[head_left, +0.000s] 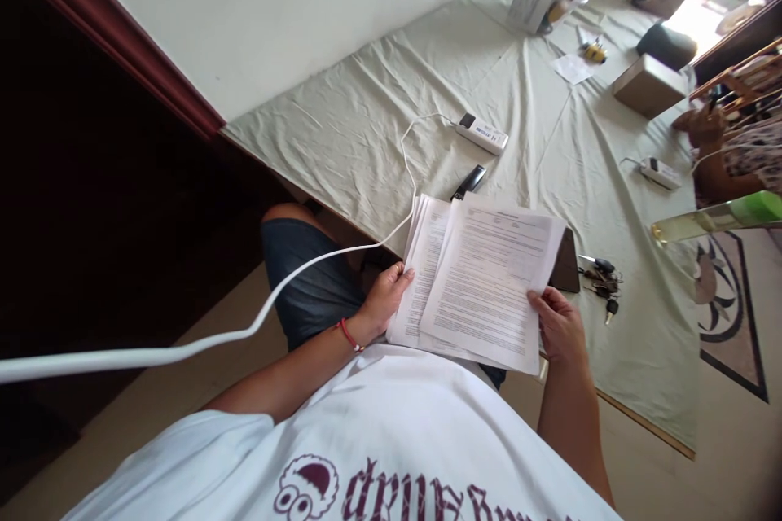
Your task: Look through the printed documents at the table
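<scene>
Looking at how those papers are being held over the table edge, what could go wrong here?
The stack of papers is fanned out, held only at its near edges by the left hand and right hand; loose sheets might slip out. The white cable crosses the person's lap beside the left hand, so it could snag. The keys lie close to the papers and could get pushed.

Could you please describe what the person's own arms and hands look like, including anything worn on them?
Both forearms are bare. The left hand has a thin red cord bracelet around its wrist; the right hand shows nothing worn. A short white sleeve covers the left upper arm, part of a white T-shirt with dark maroon lettering and a cartoon figure on the chest.
</scene>
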`<move>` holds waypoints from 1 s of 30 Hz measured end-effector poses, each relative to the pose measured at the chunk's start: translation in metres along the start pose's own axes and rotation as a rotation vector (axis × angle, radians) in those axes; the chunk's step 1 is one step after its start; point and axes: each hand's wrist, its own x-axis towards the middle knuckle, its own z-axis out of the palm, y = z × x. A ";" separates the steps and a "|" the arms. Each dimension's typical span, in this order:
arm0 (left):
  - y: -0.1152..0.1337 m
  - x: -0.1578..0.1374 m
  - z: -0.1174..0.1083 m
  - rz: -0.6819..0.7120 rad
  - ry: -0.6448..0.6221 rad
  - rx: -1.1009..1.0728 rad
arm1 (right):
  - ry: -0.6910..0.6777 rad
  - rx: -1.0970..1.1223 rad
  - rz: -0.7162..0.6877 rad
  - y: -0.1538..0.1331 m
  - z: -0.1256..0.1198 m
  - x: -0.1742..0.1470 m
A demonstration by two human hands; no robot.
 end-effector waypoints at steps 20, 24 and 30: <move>0.005 -0.003 0.003 0.045 -0.042 0.032 | -0.092 -0.035 0.019 0.008 0.034 0.000; 0.003 -0.001 0.002 0.054 -0.012 0.073 | -0.033 -0.084 -0.011 0.012 0.032 0.001; 0.000 0.000 0.001 0.039 0.025 0.059 | 0.028 -0.129 -0.091 0.011 0.025 0.002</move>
